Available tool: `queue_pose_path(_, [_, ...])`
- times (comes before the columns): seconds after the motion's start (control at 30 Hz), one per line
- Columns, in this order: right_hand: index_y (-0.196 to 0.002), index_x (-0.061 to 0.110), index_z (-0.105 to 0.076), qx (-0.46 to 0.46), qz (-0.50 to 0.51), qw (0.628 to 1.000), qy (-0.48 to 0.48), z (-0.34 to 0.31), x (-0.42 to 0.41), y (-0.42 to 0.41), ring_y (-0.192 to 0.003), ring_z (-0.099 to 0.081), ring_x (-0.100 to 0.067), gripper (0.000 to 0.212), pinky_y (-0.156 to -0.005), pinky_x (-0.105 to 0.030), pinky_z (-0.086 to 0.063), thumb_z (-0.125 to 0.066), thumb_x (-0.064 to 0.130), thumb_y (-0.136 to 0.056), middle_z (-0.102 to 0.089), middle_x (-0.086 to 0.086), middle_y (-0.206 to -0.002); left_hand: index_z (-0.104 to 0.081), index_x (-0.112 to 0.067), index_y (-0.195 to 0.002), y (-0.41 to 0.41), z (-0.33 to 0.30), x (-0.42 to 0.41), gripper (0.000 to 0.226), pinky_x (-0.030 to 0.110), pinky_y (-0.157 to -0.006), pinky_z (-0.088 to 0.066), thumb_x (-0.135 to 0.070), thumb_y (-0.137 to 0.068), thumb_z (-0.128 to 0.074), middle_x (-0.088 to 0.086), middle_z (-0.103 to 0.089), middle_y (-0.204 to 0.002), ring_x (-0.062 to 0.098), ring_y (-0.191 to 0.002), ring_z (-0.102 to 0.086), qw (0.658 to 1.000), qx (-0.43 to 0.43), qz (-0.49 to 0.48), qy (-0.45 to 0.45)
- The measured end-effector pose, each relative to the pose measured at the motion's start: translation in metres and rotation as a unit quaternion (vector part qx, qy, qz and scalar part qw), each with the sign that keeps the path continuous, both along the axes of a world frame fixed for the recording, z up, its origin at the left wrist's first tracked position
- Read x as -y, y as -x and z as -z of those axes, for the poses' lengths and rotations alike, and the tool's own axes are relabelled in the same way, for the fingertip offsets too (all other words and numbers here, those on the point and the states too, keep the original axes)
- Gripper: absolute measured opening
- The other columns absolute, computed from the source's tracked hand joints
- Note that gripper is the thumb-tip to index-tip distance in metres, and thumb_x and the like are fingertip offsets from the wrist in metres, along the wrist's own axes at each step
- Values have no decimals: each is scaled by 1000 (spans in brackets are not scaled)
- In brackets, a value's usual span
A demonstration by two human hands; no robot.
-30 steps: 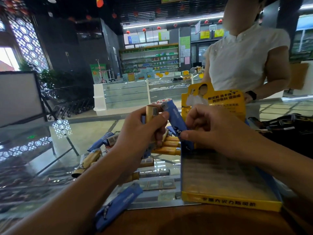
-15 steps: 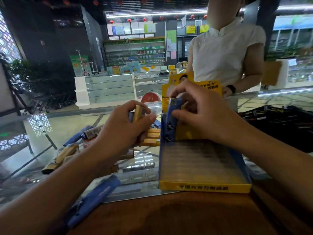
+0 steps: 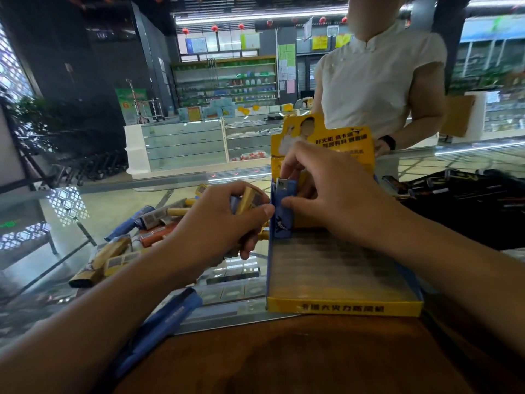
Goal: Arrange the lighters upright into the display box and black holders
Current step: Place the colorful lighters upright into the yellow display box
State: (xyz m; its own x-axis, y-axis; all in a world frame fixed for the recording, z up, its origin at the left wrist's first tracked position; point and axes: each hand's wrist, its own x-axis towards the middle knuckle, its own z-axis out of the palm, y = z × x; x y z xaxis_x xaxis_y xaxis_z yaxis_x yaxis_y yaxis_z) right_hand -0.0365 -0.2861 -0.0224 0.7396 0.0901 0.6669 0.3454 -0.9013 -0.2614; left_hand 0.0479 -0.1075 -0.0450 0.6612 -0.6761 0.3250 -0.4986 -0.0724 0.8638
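Note:
A yellow display box [image 3: 343, 307] with blue side walls and a tall yellow back card stands on the glass counter. My right hand [image 3: 332, 191] pinches a blue lighter [image 3: 282, 214] that stands upright in the box's far left corner. My left hand [image 3: 221, 223] hovers just left of the box and grips a small bunch of lighters, a tan one [image 3: 248, 199] uppermost. Loose tan, orange and blue lighters [image 3: 147, 223] lie scattered on the glass to the left. Black holders [image 3: 466, 194] sit at the right, partly behind my right arm.
A blue lighter [image 3: 167, 317] lies by my left forearm at the glass edge. Brown wooden counter [image 3: 284, 359] runs along the front. A person in a white top [image 3: 377, 78] stands across the counter behind the box. Shop shelves fill the background.
My right hand carried the blue lighter from my left hand over to the box and stood it upright in the far left corner. My left hand kept its bunch and stayed beside the box.

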Motion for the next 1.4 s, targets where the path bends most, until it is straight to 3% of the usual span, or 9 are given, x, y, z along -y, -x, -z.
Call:
queue_pose_path(0.17, [-97,24,-52,-12,9,1000,-1,-1,1,1,-86,-51,14,31,-69,-4,-42,-79,21,-82,-50,18,-94,-67,-9,-95,1,0,0,10,34,-53,-51,-19,-92,-68,4,-58,-58,20,-50,-54,1000,13,-6,1])
queue_pose_path(0.37, [-98,25,-55,-23,9,1000,17,-4,3,3,-84,-54,5,31,-71,-7,-44,-80,21,-81,-55,14,-97,-68,-19,-94,0,1,0,4,36,-54,-49,-23,-92,-68,13,-59,-63,26,-53,-52,1000,13,0,0])
queue_pose_path(0.5, [-99,33,-56,-40,23,998,49,-5,3,0,-83,-53,3,30,-64,-9,-42,-78,24,-82,-52,13,-100,-69,-17,-94,1,0,-1,4,33,-53,-50,-20,-91,-69,8,-58,-61,23,-53,-52,1000,13,-4,7])
queue_pose_path(0.73, [-110,39,-57,-10,15,1000,6,-4,5,1,-83,-43,21,33,-71,1,-33,-76,34,-83,-41,22,-101,-71,-19,-97,7,-6,-2,7,25,-50,-49,-19,-91,-68,3,-59,-57,15,-49,-54,997,57,-32,31])
queue_pose_path(0.83, [-127,34,-53,18,-44,995,-84,-7,-2,5,-68,-51,3,48,-60,-9,-40,-74,36,-84,-52,15,-99,-66,-28,-109,13,-12,-3,23,23,-52,-50,-18,-89,-69,0,-62,-61,12,-51,-56,997,73,-1,20])
queue_pose_path(0.9, [-125,34,-56,3,-85,990,-113,-8,-8,5,-61,-51,-3,44,-55,-14,-41,-74,36,-84,-57,11,-95,-61,-36,-113,17,-15,-3,35,21,-52,-51,-18,-85,-72,0,-65,-63,10,-51,-57,996,86,6,5])
queue_pose_path(1.07, [-106,29,-68,-28,-130,983,-124,-4,-12,2,-67,-59,-1,18,-60,-13,-44,-71,32,-88,-60,12,-83,-65,-23,-106,17,-16,-5,28,20,-51,-49,-14,-83,-76,1,-67,-67,11,-50,-60,994,105,11,14])
queue_pose_path(1.2, [-98,29,-65,-18,-124,982,-138,-8,-8,0,-84,-66,-12,8,-74,-33,-56,-67,33,-92,-62,3,-90,-67,-16,-102,18,-17,-6,20,24,-50,-50,-19,-83,-74,1,-66,-65,15,-52,-62,996,84,33,25])
queue_pose_path(1.4, [-94,16,-63,-1,-121,957,-265,-14,4,2,-55,-56,8,7,-50,-7,-40,-59,21,-96,-61,14,-68,-66,-15,-97,18,-20,-8,30,18,-36,-33,-28,-70,-72,-5,-50,-50,7,-36,-38,994,7,-14,108])
